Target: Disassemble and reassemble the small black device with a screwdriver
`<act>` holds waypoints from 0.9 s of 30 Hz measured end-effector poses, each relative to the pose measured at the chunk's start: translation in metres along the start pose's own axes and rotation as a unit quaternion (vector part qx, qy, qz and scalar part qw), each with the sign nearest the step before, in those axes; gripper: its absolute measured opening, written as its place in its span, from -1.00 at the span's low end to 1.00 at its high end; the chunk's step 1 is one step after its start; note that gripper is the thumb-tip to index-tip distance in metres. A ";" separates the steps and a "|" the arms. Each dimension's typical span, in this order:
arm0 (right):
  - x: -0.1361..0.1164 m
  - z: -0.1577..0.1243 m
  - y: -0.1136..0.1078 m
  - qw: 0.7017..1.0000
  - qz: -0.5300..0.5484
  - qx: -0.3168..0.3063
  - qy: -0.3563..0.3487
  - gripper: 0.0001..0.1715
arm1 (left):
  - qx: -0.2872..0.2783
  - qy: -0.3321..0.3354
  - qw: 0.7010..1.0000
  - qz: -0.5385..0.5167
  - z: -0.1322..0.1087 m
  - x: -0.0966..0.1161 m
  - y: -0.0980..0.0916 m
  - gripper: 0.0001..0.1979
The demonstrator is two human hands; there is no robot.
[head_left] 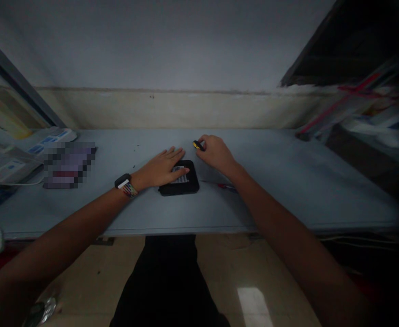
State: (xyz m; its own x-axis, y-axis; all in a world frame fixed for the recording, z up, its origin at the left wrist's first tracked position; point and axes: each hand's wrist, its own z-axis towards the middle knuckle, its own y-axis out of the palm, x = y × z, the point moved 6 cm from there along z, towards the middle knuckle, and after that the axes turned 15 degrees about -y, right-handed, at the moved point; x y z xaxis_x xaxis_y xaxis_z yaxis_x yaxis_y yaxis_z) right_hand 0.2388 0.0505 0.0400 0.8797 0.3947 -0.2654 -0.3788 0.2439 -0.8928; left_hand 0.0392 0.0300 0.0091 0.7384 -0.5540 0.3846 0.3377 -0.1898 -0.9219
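Note:
A flat black square device with rounded corners and a pale printed label lies on the table. My left hand is open, its fingers stretched out over the device's far left side and its thumb resting on the label. Just beyond the device, my right hand is closed in a pinch around a small black-and-yellow object; its kind is too small to make out. A thin tool with a red and dark handle lies right of the device, partly hidden behind my right forearm.
The pale blue table ends at a wall. To the left are a blurred-out phone-like item, a white power strip and a white cable. On the right stands a blurred rack with red edges. Small dark specks dot the tabletop.

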 end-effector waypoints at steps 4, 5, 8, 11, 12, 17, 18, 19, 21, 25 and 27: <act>-0.007 0.002 -0.014 0.998 0.013 0.053 -0.013 -0.62 | -0.002 -0.006 1.000 0.006 0.000 0.004 -0.002 -0.12; -0.009 0.003 -0.019 0.997 0.022 0.074 -0.022 -0.60 | 0.002 -0.004 1.000 0.003 0.000 0.006 -0.002 -0.16; -0.008 0.005 -0.037 0.986 0.071 0.148 -0.033 -0.50 | 0.009 0.010 1.000 -0.012 0.000 0.010 -0.005 -0.30; 0.005 0.006 -0.054 0.954 0.173 0.246 -0.001 -0.51 | -0.004 0.022 1.000 -0.020 0.001 0.015 -0.005 -0.41; 0.011 0.006 -0.058 0.936 0.219 0.276 0.015 -0.54 | -0.007 0.022 1.000 -0.019 0.001 0.016 -0.005 -0.43; 0.025 0.005 -0.050 0.835 0.421 0.345 0.079 -0.72 | -0.011 0.020 1.000 -0.001 0.003 0.018 -0.004 -0.44; 0.023 0.005 -0.046 0.819 0.448 0.350 0.076 -0.72 | -0.012 0.020 1.000 0.002 0.003 0.018 -0.004 -0.44; 0.019 0.005 -0.041 0.806 0.471 0.351 0.069 -0.71 | -0.012 0.021 1.000 0.005 0.004 0.018 -0.003 -0.43; 0.009 0.004 -0.031 0.790 0.506 0.343 0.046 -0.64 | -0.010 0.023 1.000 0.009 0.004 0.019 -0.004 -0.44; -0.024 -0.001 -0.013 0.805 0.514 0.295 -0.019 -0.53 | 0.008 0.040 0.999 0.011 0.004 0.021 -0.005 -0.46; -0.043 -0.006 -0.007 0.832 0.483 0.266 -0.053 -0.54 | 0.024 0.056 0.998 0.001 0.004 0.022 -0.005 -0.49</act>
State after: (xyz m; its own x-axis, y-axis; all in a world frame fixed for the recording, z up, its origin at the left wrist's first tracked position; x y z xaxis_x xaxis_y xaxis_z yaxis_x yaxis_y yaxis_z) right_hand 0.2060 0.0264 0.0555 0.0702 0.7034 -0.7073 -0.9934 0.1136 0.0144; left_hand 0.0559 0.0220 0.0226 0.6700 -0.6421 0.3726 0.3654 -0.1518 -0.9184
